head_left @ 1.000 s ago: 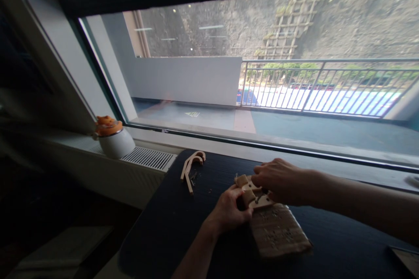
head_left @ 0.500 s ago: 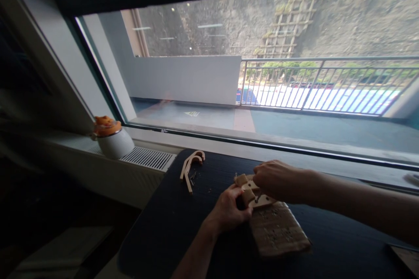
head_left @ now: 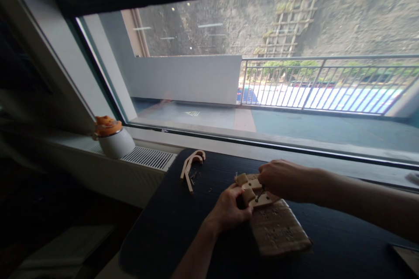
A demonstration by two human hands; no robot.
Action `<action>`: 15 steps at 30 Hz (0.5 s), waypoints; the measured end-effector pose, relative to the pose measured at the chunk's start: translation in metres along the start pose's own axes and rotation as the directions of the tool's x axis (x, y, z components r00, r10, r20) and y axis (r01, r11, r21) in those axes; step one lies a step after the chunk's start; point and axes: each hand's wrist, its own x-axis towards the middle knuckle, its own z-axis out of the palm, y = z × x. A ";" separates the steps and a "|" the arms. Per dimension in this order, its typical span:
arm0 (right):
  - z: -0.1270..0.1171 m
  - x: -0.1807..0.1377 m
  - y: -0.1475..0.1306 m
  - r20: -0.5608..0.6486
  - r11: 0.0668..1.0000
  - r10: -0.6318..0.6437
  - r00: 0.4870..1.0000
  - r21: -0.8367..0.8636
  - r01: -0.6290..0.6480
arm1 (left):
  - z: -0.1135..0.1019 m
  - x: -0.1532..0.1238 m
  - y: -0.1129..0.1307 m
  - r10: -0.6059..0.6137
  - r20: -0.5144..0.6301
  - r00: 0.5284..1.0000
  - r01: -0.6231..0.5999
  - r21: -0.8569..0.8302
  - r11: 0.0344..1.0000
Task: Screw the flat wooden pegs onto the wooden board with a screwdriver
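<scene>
A pale wooden piece with cut-out shapes (head_left: pixel 253 189) lies on a dark table (head_left: pixel 183 235), partly over a brown sheet of sandpaper (head_left: pixel 278 233). My left hand (head_left: pixel 229 211) is closed on the piece's near left side and pins it down. My right hand (head_left: pixel 281 178) reaches in from the right with fingers closed round a thin dark tool whose tip touches the wood. What kind of tool it is I cannot make out. Small shavings lie around the piece.
Curved wooden offcuts (head_left: pixel 191 165) lie at the table's far left edge. A white pot with an orange lid (head_left: pixel 113 137) stands on the sill over a vent grille (head_left: pixel 149 157). A large window runs behind the table. A pale object's corner (head_left: pixel 406 255) shows at the right.
My right hand has drawn slightly to the right along the wooden piece. My left hand and the piece have stayed put.
</scene>
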 end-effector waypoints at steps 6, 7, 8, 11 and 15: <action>-0.006 -0.004 -0.001 -0.007 0.993 0.082 0.997 0.088 -0.081 | 0.000 0.000 0.001 -0.012 -0.008 1.000 0.012 0.012 1.000; -0.006 -0.006 0.000 -0.010 0.988 0.097 0.995 0.120 -0.095 | -0.001 0.000 0.002 -0.015 -0.003 1.000 0.015 0.013 1.000; -0.007 -0.007 0.001 -0.011 0.984 0.105 0.994 0.143 -0.102 | -0.001 0.000 0.003 -0.018 0.001 1.000 0.018 0.014 1.000; -0.011 -0.011 0.004 0.009 0.982 0.087 0.996 0.167 -0.087 | -0.002 0.000 0.005 -0.029 0.010 1.000 0.029 0.023 0.999; -0.015 -0.013 0.006 0.017 0.972 0.049 0.999 0.227 -0.052 | -0.002 0.000 0.005 -0.028 -0.001 1.000 0.028 0.031 0.999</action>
